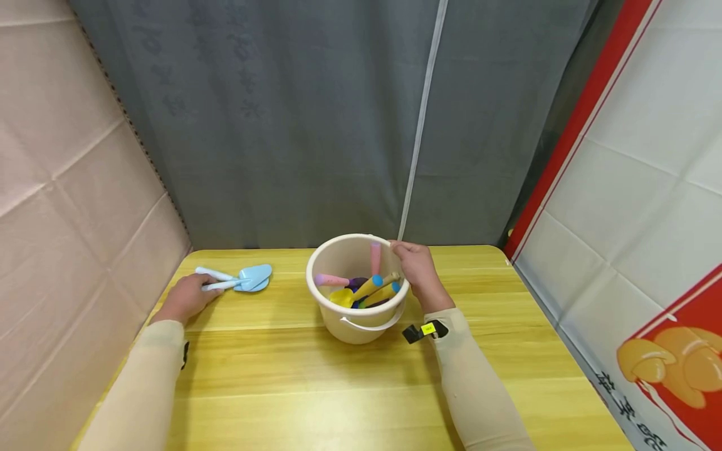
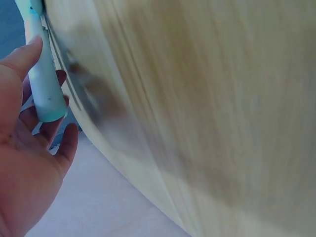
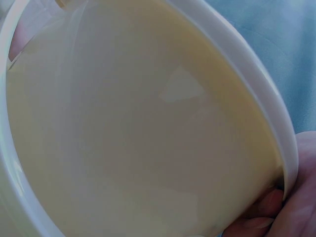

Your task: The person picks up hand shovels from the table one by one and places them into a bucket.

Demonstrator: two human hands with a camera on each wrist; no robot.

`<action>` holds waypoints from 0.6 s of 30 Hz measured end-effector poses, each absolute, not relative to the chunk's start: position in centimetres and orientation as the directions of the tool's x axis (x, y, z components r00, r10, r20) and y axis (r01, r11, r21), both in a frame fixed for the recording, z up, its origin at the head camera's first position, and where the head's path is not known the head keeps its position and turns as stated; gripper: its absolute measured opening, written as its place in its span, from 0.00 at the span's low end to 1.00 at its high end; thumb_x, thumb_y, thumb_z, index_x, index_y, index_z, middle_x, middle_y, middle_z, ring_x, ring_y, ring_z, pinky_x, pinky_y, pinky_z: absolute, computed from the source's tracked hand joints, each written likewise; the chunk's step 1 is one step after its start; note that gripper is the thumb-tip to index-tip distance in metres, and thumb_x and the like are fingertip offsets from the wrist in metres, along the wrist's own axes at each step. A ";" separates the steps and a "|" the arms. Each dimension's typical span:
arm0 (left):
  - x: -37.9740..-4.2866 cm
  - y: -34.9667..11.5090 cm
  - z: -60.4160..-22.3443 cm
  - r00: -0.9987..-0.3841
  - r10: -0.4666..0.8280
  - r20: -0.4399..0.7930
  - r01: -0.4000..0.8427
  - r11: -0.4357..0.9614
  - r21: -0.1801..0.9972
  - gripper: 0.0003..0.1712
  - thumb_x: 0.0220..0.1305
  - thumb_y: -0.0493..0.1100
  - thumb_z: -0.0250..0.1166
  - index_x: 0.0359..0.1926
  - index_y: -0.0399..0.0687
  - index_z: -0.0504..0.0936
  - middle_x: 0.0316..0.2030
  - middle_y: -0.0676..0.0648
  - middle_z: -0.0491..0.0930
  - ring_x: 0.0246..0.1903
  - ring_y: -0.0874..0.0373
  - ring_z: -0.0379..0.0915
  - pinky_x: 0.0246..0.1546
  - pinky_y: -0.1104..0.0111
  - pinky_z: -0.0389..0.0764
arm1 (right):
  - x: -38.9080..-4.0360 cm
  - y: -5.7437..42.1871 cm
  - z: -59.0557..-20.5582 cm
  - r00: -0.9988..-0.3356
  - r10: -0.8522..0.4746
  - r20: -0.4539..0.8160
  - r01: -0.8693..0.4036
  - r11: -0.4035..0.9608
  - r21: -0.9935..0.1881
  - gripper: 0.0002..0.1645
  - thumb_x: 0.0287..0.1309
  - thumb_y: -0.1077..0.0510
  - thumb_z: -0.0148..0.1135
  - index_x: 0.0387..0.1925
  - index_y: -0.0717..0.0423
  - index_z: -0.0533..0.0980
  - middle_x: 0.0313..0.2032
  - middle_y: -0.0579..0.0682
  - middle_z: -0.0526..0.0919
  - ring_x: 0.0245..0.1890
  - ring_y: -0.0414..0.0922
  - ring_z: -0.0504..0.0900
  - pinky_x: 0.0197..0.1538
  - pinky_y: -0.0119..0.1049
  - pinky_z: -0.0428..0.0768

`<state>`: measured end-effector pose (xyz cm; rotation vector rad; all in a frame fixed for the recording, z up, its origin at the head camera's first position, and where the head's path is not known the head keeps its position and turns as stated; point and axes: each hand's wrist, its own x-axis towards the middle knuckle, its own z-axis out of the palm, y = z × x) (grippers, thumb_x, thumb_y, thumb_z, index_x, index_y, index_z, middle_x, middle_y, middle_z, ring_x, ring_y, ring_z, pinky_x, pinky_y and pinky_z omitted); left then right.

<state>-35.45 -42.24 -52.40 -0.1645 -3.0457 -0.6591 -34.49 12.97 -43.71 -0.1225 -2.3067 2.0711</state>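
At the table's left end, my left hand [image 1: 187, 297] holds a light blue toy shovel by its pale handle. Two such shovels [image 1: 257, 274] lie overlapped there, blades pointing right. The left wrist view shows the thumb and fingers around one handle [image 2: 45, 86]. Near the middle back stands a cream bucket [image 1: 352, 327], its bail hanging down in front. My right hand [image 1: 418, 272] grips the bucket's right rim, with fingertips [image 3: 259, 223] inside the wall. Inside the bucket are a yellow shovel [image 1: 341, 297], a pink handle [image 1: 331, 280] and several other coloured handles; their lower ends are hidden.
The wooden table [image 1: 271, 388] has rounded back corners. A grey curtain [image 1: 293, 125] hangs behind it. Pale cloth [image 1: 73, 188] closes the left side, and a white and red printed sheet [image 1: 632, 188] stands on the right.
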 end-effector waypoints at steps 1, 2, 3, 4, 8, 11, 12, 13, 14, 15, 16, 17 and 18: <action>-35.4 -42.2 -52.4 -0.995 0.093 0.039 0.101 0.900 0.424 0.22 0.77 0.49 0.72 0.57 0.33 0.85 0.52 0.29 0.85 0.48 0.32 0.79 0.51 0.39 0.78 | -34.5 12.9 -43.7 -0.996 0.085 -0.024 0.033 0.107 -0.994 0.24 0.84 0.50 0.58 0.66 0.61 0.85 0.64 0.61 0.86 0.65 0.58 0.83 0.69 0.55 0.82; -35.3 -42.2 -52.4 -0.995 0.089 0.036 0.095 0.896 0.434 0.22 0.77 0.49 0.72 0.57 0.33 0.85 0.52 0.29 0.85 0.48 0.33 0.78 0.50 0.40 0.77 | -34.5 12.9 -43.7 -0.996 0.085 -0.025 0.034 0.107 -0.994 0.24 0.84 0.50 0.58 0.65 0.61 0.85 0.64 0.61 0.86 0.65 0.58 0.83 0.69 0.55 0.82; -35.3 -42.3 -52.4 -0.996 0.083 0.035 0.090 0.891 0.444 0.22 0.78 0.50 0.72 0.56 0.34 0.84 0.51 0.30 0.85 0.47 0.35 0.78 0.50 0.41 0.77 | -34.5 12.9 -43.7 -0.996 0.086 -0.024 0.033 0.105 -0.994 0.23 0.84 0.50 0.59 0.65 0.61 0.85 0.64 0.62 0.86 0.65 0.58 0.83 0.68 0.55 0.82; -35.2 -42.3 -52.4 -0.996 0.079 0.034 0.086 0.887 0.455 0.23 0.78 0.51 0.71 0.57 0.34 0.84 0.51 0.31 0.85 0.47 0.36 0.78 0.50 0.42 0.76 | -34.4 12.8 -43.6 -0.996 0.086 -0.024 0.033 0.105 -0.994 0.23 0.84 0.51 0.58 0.65 0.61 0.86 0.64 0.62 0.86 0.65 0.58 0.83 0.68 0.55 0.82; -35.1 -42.2 -52.3 -0.997 0.066 0.046 0.081 0.864 0.497 0.24 0.80 0.53 0.70 0.56 0.34 0.83 0.50 0.32 0.84 0.45 0.38 0.76 0.49 0.45 0.75 | -34.5 12.7 -43.6 -0.996 0.086 -0.021 0.029 0.099 -0.995 0.23 0.84 0.51 0.59 0.65 0.62 0.86 0.64 0.62 0.86 0.65 0.58 0.84 0.68 0.55 0.83; -34.9 -42.0 -52.2 -0.997 0.057 0.054 0.077 0.844 0.531 0.23 0.80 0.52 0.69 0.55 0.34 0.82 0.47 0.35 0.84 0.42 0.42 0.74 0.45 0.50 0.73 | -34.5 12.7 -43.7 -0.996 0.087 -0.020 0.029 0.102 -0.994 0.23 0.84 0.51 0.58 0.65 0.62 0.86 0.64 0.62 0.86 0.64 0.58 0.84 0.68 0.55 0.83; -34.8 -41.9 -52.1 -0.997 0.055 0.055 0.076 0.837 0.542 0.23 0.81 0.52 0.68 0.55 0.34 0.82 0.46 0.35 0.84 0.41 0.43 0.74 0.44 0.52 0.73 | -34.5 12.7 -43.7 -0.996 0.087 -0.020 0.030 0.106 -0.994 0.23 0.84 0.51 0.58 0.64 0.62 0.86 0.64 0.62 0.86 0.64 0.58 0.84 0.68 0.55 0.83; -34.8 -41.8 -52.0 -0.997 0.050 0.058 0.074 0.831 0.551 0.22 0.81 0.52 0.68 0.55 0.34 0.83 0.46 0.37 0.84 0.40 0.44 0.73 0.44 0.53 0.72 | -34.6 12.7 -43.7 -0.996 0.087 -0.021 0.030 0.109 -0.994 0.24 0.84 0.50 0.58 0.64 0.62 0.86 0.64 0.62 0.86 0.64 0.58 0.84 0.68 0.55 0.83; -34.7 -41.7 -52.0 -0.997 0.048 0.062 0.075 0.827 0.557 0.22 0.81 0.52 0.68 0.55 0.34 0.83 0.45 0.37 0.84 0.40 0.45 0.73 0.44 0.54 0.72 | -34.6 12.7 -43.7 -0.996 0.087 -0.021 0.031 0.111 -0.993 0.24 0.84 0.50 0.58 0.64 0.61 0.86 0.64 0.62 0.86 0.64 0.57 0.84 0.68 0.55 0.83; -34.6 -41.5 -51.9 -0.997 0.046 0.064 0.074 0.823 0.564 0.22 0.82 0.52 0.67 0.55 0.34 0.83 0.46 0.37 0.84 0.40 0.45 0.73 0.44 0.54 0.73 | -34.6 12.7 -43.7 -0.996 0.089 -0.022 0.032 0.112 -0.993 0.24 0.84 0.50 0.58 0.64 0.61 0.86 0.63 0.62 0.86 0.64 0.57 0.84 0.68 0.56 0.83; -34.6 -41.4 -51.8 -0.997 0.044 0.065 0.073 0.816 0.573 0.22 0.82 0.52 0.67 0.56 0.34 0.84 0.46 0.36 0.84 0.40 0.45 0.74 0.44 0.54 0.73 | -34.6 12.7 -43.7 -0.996 0.090 -0.022 0.032 0.113 -0.993 0.23 0.84 0.50 0.58 0.64 0.61 0.86 0.63 0.61 0.86 0.64 0.58 0.84 0.67 0.56 0.83; -34.5 -41.3 -51.8 -0.997 0.038 0.065 0.068 0.811 0.580 0.23 0.82 0.52 0.66 0.57 0.35 0.84 0.47 0.36 0.85 0.41 0.45 0.74 0.44 0.54 0.73 | -34.6 12.7 -43.7 -0.996 0.089 -0.022 0.033 0.115 -0.993 0.23 0.84 0.50 0.58 0.64 0.61 0.86 0.63 0.61 0.86 0.63 0.58 0.84 0.67 0.56 0.83; -34.4 -41.1 -51.7 -0.997 0.031 0.066 0.064 0.808 0.586 0.23 0.83 0.53 0.66 0.58 0.35 0.84 0.49 0.36 0.85 0.42 0.45 0.75 0.45 0.54 0.74 | -34.6 12.7 -43.7 -0.996 0.090 -0.023 0.033 0.117 -0.993 0.23 0.84 0.50 0.58 0.64 0.61 0.86 0.63 0.61 0.87 0.63 0.58 0.84 0.67 0.55 0.83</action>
